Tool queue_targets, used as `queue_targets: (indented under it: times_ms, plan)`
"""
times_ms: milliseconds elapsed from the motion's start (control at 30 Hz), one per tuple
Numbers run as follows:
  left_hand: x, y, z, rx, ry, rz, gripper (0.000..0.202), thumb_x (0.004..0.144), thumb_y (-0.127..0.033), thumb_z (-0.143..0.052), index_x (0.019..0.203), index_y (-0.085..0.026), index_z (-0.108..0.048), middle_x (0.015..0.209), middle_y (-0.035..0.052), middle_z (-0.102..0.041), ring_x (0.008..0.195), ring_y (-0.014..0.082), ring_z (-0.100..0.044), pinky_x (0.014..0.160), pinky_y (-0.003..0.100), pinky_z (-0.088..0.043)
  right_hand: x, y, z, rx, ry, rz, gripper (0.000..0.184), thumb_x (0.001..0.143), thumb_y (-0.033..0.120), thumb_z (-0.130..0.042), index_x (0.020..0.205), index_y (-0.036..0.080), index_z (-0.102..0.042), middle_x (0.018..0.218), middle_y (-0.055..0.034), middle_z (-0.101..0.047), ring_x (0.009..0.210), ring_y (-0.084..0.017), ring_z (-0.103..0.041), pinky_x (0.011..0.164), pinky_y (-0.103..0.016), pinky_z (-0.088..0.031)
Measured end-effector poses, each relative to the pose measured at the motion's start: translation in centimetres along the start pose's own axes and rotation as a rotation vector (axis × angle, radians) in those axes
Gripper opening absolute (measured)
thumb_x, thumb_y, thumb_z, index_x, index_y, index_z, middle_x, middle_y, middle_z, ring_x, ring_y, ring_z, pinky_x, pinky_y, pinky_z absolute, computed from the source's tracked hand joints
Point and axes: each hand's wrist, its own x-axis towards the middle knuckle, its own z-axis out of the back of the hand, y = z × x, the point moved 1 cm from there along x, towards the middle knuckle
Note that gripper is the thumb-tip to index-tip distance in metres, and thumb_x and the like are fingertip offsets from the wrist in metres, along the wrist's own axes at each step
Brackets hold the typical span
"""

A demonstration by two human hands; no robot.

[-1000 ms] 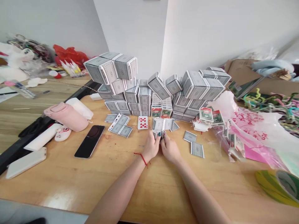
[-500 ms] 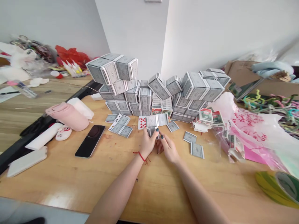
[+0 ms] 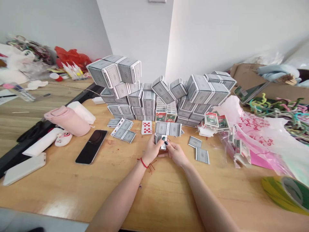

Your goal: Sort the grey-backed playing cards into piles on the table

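Observation:
Between my hands is a piece of joined, folded playing cards (image 3: 168, 128) with grey patterned backs. My left hand (image 3: 152, 149), with a red string at the wrist, pinches its near left part with the thumb on top. My right hand (image 3: 175, 152) grips the near edge of the same piece, thumb beside the left thumb; its lower fingers are partly hidden. Just beyond my left hand a ten of hearts (image 3: 146, 127) lies face up. More folded cards (image 3: 123, 130) rest to the left, and two loose cards (image 3: 202, 155) lie face down to the right.
Stacked card blocks (image 3: 148, 100) stand along the back, with card boxes (image 3: 211, 120) at right. A black phone (image 3: 91, 147), a pink pouch (image 3: 67, 120) and a white power bank (image 3: 24, 168) lie left. Plastic bags (image 3: 260, 129) and yellow-green tape (image 3: 285, 193) occupy the right side.
The folded card piece has turned and shifted slightly right and nearer, so the ten of hearts shows fully. Both hands still grip the piece. The whole view has shifted a little.

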Motion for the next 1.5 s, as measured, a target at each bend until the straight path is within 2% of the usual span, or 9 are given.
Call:
queue_targets:
  times_ms: [267, 433, 567, 733, 933, 1067, 1300, 1433, 1500]
  plan:
    - [-0.3, 0.1, -0.1, 0.013, 0.024, -0.004, 0.032, 0.071, -0.030, -0.058, 0.098, -0.014, -0.051, 0.095, 0.0093, -0.063, 0.088, 0.0185, -0.060, 0.077, 0.033, -0.047, 0.4, -0.9, 0.3, 0.070, -0.019, 0.091, 0.031, 0.070, 0.048, -0.056, 0.069, 0.017, -0.057, 0.072, -0.0026, -0.059, 0.067, -0.019, -0.059, 0.054, -0.032, -0.051]
    - [-0.1, 0.3, -0.1, 0.003, -0.081, 0.065, 0.031, 0.060, -0.031, -0.067, 0.083, -0.012, -0.059, 0.085, 0.0085, -0.065, 0.075, 0.0189, -0.061, 0.063, 0.029, -0.049, 0.4, -1.3, 0.0, 0.031, -0.062, 0.117, 0.027, 0.070, 0.044, -0.057, 0.066, 0.017, -0.056, 0.060, 0.0011, -0.056, 0.057, -0.015, -0.055, 0.055, -0.029, -0.048]
    - [0.0, 0.6, 0.0, -0.044, -0.124, 0.124, 0.030, 0.056, -0.032, -0.069, 0.077, -0.012, -0.061, 0.075, 0.0056, -0.066, 0.064, 0.0164, -0.059, 0.053, 0.026, -0.048, 0.5, -1.5, -0.1, -0.086, -0.140, 0.153, 0.027, 0.067, 0.039, -0.061, 0.054, 0.017, -0.051, 0.048, 0.0046, -0.047, 0.046, -0.011, -0.047, 0.050, -0.024, -0.043]
    - [0.0, 1.2, 0.0, -0.017, -0.175, 0.081, 0.024, 0.053, -0.026, -0.071, 0.071, -0.013, -0.063, 0.069, 0.0035, -0.064, 0.058, 0.0135, -0.056, 0.050, 0.023, -0.046, 0.6, -2.2, -0.7, -0.048, -0.176, 0.137, 0.021, 0.066, 0.037, -0.060, 0.062, 0.017, -0.058, 0.057, 0.0006, -0.057, 0.055, -0.016, -0.055, 0.054, -0.028, -0.046]
    - [-0.1, 1.5, -0.4, -0.025, -0.285, 0.004, 0.017, 0.054, -0.023, -0.070, 0.067, -0.013, -0.063, 0.068, 0.0025, -0.065, 0.059, 0.0134, -0.057, 0.054, 0.023, -0.045, 0.6, -2.8, -1.1, -0.155, -0.329, 0.172, 0.019, 0.067, 0.033, -0.056, 0.064, 0.016, -0.064, 0.058, -0.0015, -0.061, 0.060, -0.019, -0.057, 0.053, -0.028, -0.046]
    - [-0.3, 1.3, -0.5, -0.069, -0.313, -0.006, 0.018, 0.053, -0.021, -0.069, 0.069, -0.013, -0.065, 0.070, 0.0037, -0.066, 0.060, 0.0145, -0.058, 0.055, 0.024, -0.045, 0.5, -2.6, -1.4, -0.224, -0.368, 0.199, 0.020, 0.068, 0.031, -0.053, 0.062, 0.015, -0.063, 0.057, -0.0009, -0.060, 0.059, -0.018, -0.055, 0.053, -0.026, -0.044]
    - [-0.2, 0.8, -0.4, -0.120, -0.348, 0.026, 0.010, 0.052, -0.018, -0.069, 0.057, -0.013, -0.062, 0.056, 0.0002, -0.062, 0.050, 0.0124, -0.055, 0.049, 0.023, -0.043, 0.1, -2.2, -2.0, -0.353, -0.429, 0.215, 0.020, 0.068, 0.029, -0.050, 0.054, 0.016, -0.056, 0.053, 0.0014, -0.054, 0.054, -0.014, -0.050, 0.052, -0.023, -0.039]
    - [0.0, 0.6, -0.5, -0.121, -0.335, 0.030, 0.014, 0.050, -0.016, -0.071, 0.059, -0.012, -0.062, 0.056, 0.0008, -0.062, 0.050, 0.0118, -0.055, 0.049, 0.023, -0.044, 0.1, -1.9, -2.0, -0.387, -0.416, 0.239, 0.021, 0.070, 0.030, -0.051, 0.054, 0.016, -0.054, 0.053, 0.0019, -0.053, 0.054, -0.014, -0.049, 0.053, -0.023, -0.038]
    - [0.1, 0.6, -0.5, -0.170, -0.334, 0.042, 0.015, 0.050, -0.017, -0.071, 0.061, -0.012, -0.062, 0.057, 0.0015, -0.062, 0.050, 0.0124, -0.055, 0.049, 0.023, -0.044, 0.2, -1.6, -1.8, -0.349, -0.348, 0.254, 0.021, 0.071, 0.033, -0.052, 0.058, 0.016, -0.056, 0.056, 0.0010, -0.055, 0.056, -0.015, -0.051, 0.054, -0.024, -0.040]
